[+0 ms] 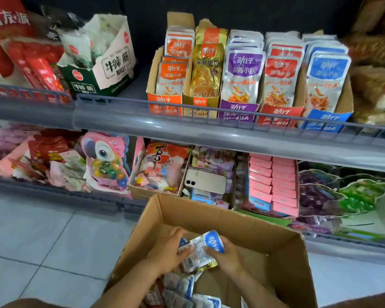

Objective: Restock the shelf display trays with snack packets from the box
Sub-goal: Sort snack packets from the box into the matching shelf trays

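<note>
An open cardboard box (265, 223) stands on the floor below the shelves, with several snack packets (178, 285) loose inside. Over the box, my left hand (168, 250) and my right hand (226, 255) both grip a small stack of blue-topped packets (203, 246). On the upper shelf stand five display trays in a row: orange (165, 105), gold (199, 103), purple (238, 111), red (280, 115) and blue (326, 121). Each holds upright packets; the orange tray looks the least full.
A grey shelf rail (209, 130) runs in front of the trays. A phone (206, 181) lies on goods on the lower shelf, among candy boxes and pink packs (273, 185). A green-white carton (102, 70) sits at upper left. Tiled floor (42, 241) lies to the left.
</note>
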Available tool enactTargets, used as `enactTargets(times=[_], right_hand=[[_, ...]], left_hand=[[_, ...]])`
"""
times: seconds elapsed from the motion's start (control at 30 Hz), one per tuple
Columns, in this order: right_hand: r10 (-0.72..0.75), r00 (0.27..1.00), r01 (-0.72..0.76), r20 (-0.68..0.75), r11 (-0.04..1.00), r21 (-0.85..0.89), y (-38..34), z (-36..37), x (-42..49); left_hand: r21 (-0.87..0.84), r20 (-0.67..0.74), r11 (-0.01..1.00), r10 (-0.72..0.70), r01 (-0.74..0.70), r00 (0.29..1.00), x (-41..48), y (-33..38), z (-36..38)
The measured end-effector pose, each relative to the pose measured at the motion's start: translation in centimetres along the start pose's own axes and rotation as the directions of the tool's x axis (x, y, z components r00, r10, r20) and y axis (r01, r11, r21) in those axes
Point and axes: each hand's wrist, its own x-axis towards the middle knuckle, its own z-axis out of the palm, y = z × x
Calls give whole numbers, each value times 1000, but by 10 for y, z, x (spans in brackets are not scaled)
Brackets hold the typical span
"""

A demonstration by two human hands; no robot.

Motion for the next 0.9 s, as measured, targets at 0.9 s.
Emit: enactTargets(times=[0.9], right_hand=[[-477, 878, 479, -44, 874, 81, -243, -45, -108]], left_hand=[[-761, -329, 595, -12, -257, 944, -105, 153, -158]])
